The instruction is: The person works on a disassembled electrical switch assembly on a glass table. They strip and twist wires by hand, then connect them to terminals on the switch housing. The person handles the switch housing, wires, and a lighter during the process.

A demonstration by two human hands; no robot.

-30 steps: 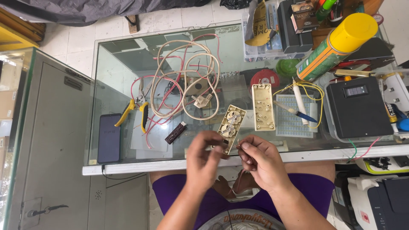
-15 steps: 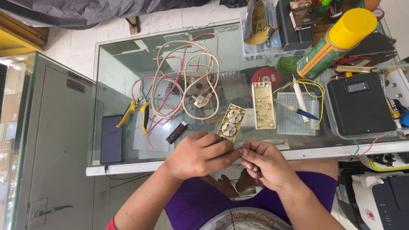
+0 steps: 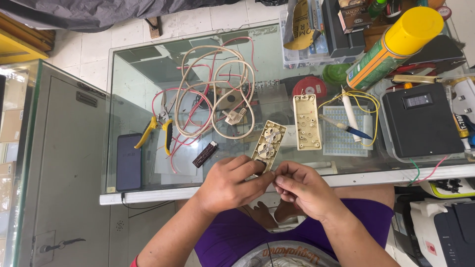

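Glass-topped surface (image 3: 148, 89) over a cabinet, tiled floor behind, lots of electrical clutter on it. I read the step in hand as fiddly work at the near end of the beige socket base (image 3: 267, 142), which lies tilted on the glass near its front edge, two round metal contact sets facing up. My left hand (image 3: 232, 184) has its fingers curled in and pinched together at that near end, touching the base. My right hand (image 3: 302, 188) is just beside it, fingers bunched tip to tip as if gripping something tiny; I can't tell what, it's too small and hidden behind the fingertips, maybe a screw or a wire end. Both hands meet right at the glass edge, above my lap.

Around them: the matching beige cover (image 3: 307, 122) lies flat, just right of the base, hollow side up. A coil of cream cable with a plug (image 3: 217, 89) sits behind, tangled with red wires. Yellow-handled pliers (image 3: 157, 129) lie to the left, a dark phone (image 3: 128, 161) nearer the front edge, a small black strip (image 3: 205, 154) between phone and base. A black meter box (image 3: 420, 121) is at right, a spray can with a yellow cap (image 3: 391, 47) behind it.

My guess for the next move: a steady pinch and fine alignment of the small part to the base, with the base kept from sliding on the glass.
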